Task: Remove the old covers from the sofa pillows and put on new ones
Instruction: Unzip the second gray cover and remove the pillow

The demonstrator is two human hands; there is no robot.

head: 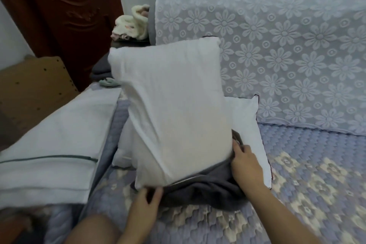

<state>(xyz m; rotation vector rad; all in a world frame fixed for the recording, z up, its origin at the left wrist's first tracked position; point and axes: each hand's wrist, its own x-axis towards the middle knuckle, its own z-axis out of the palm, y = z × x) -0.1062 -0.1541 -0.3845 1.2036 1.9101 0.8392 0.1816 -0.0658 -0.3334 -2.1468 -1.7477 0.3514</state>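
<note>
A plump white fabric pillow insert (pixel 174 109) was held upright on the blue quilted sofa seat (pixel 309 174), its lower end sunk in a bunched dark grey fabric cover (pixel 208 188) whose opened edge was wrapped around the insert's base. The left hand (pixel 145 203) was stretched forward from the lower middle of the view, and the near left edge of the cover was pinched between its thumb and curled fingers just under the insert's bottom corner. The right hand (pixel 245 161) was reached in from the lower right with the forearm angled up and leftward, and the cover's right edge was gripped by its bent fingers against the insert's side. A second white pillow with dark piping (pixel 249 125) was seen lying flat behind, and a white folded cushion with a dark stripe (pixel 59 144) lay at the left.
</note>
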